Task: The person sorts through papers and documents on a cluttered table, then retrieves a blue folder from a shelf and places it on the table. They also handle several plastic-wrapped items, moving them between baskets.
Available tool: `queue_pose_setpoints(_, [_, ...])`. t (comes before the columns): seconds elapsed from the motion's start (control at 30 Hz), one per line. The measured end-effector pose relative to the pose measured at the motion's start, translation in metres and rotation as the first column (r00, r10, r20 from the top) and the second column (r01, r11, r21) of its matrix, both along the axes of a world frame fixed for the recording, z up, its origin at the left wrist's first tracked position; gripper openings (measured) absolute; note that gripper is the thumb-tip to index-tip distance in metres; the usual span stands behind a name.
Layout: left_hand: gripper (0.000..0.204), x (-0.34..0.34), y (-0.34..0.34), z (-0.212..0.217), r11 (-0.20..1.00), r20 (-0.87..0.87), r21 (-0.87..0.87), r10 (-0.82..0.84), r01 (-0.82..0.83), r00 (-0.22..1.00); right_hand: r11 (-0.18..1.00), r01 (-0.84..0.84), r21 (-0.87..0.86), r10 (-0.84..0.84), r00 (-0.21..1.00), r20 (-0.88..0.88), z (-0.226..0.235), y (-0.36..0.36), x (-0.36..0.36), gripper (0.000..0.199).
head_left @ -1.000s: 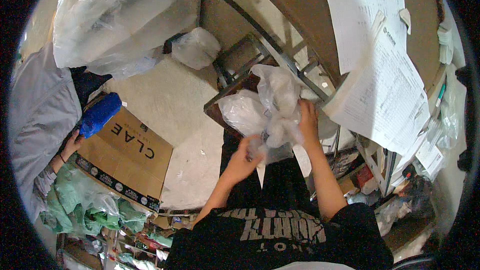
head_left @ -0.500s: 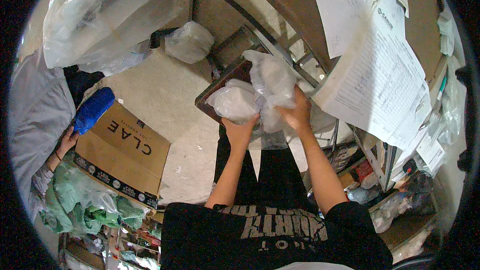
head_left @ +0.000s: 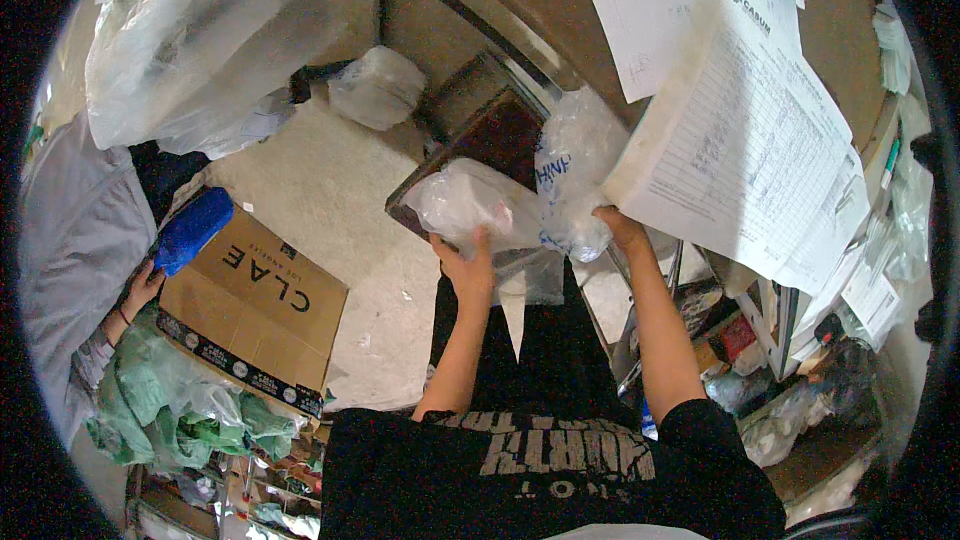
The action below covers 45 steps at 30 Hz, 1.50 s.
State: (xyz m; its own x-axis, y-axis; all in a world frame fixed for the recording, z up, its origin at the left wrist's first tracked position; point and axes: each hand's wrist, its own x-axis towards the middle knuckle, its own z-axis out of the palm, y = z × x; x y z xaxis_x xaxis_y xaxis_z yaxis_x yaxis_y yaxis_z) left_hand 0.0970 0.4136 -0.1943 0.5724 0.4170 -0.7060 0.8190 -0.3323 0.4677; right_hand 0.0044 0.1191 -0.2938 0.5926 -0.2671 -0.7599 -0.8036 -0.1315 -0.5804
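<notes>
Clear bag, contents indistinct, near edge against left fingers, grip unclear, blue-printed bag, side gripped by right fingers, cardboard box at left.

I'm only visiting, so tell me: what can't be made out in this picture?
All in the head view:
Contents of the whitish bag by the left hand: hidden by cloudy, crumpled plastic.
Part of the dark brown surface: covered by that bag.
Fine print on the papers: too small.
The grey-sleeved person: cut off at the left edge.
</notes>
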Motion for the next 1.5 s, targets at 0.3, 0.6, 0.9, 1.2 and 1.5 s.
queue_pose_setpoints(0.3, [0.122, 0.022, -0.025, 0.017, 0.868, -0.122, 0.247, -0.413, 0.43, 0.903, 1.0, -0.008, -0.006, 0.009, 0.994, 0.107, -0.041, 0.005, -0.044, 0.074])
queue_pose_setpoints(0.6, [0.083, -0.023, -0.001, 0.005, 0.905, 0.123, 0.164, -0.413, 0.391, 0.903, 0.978, -0.166, -0.124, 0.192, 0.952, 0.24, -0.056, 0.014, -0.047, 0.068])
queue_pose_setpoints(0.9, [0.053, -0.032, 0.012, -0.007, 0.929, 0.268, 0.199, -0.357, 0.311, 0.895, 0.777, -0.36, -0.516, 0.504, 0.847, 0.168, -0.034, 0.023, -0.02, 0.057])
queue_pose_setpoints(1.2, [0.046, -0.007, 0.032, 0.0, 0.897, -0.033, 0.26, -0.361, 0.357, 0.932, 0.848, -0.36, -0.389, 0.42, 0.904, 0.077, -0.055, 0.022, -0.036, 0.058])
queue_pose_setpoints(1.5, [0.041, -0.018, 0.069, -0.054, 0.995, 0.262, -0.064, -0.052, 0.072, 0.964, 0.65, -0.498, -0.574, 0.678, 0.721, 0.142, -0.015, 0.023, -0.001, 0.051])
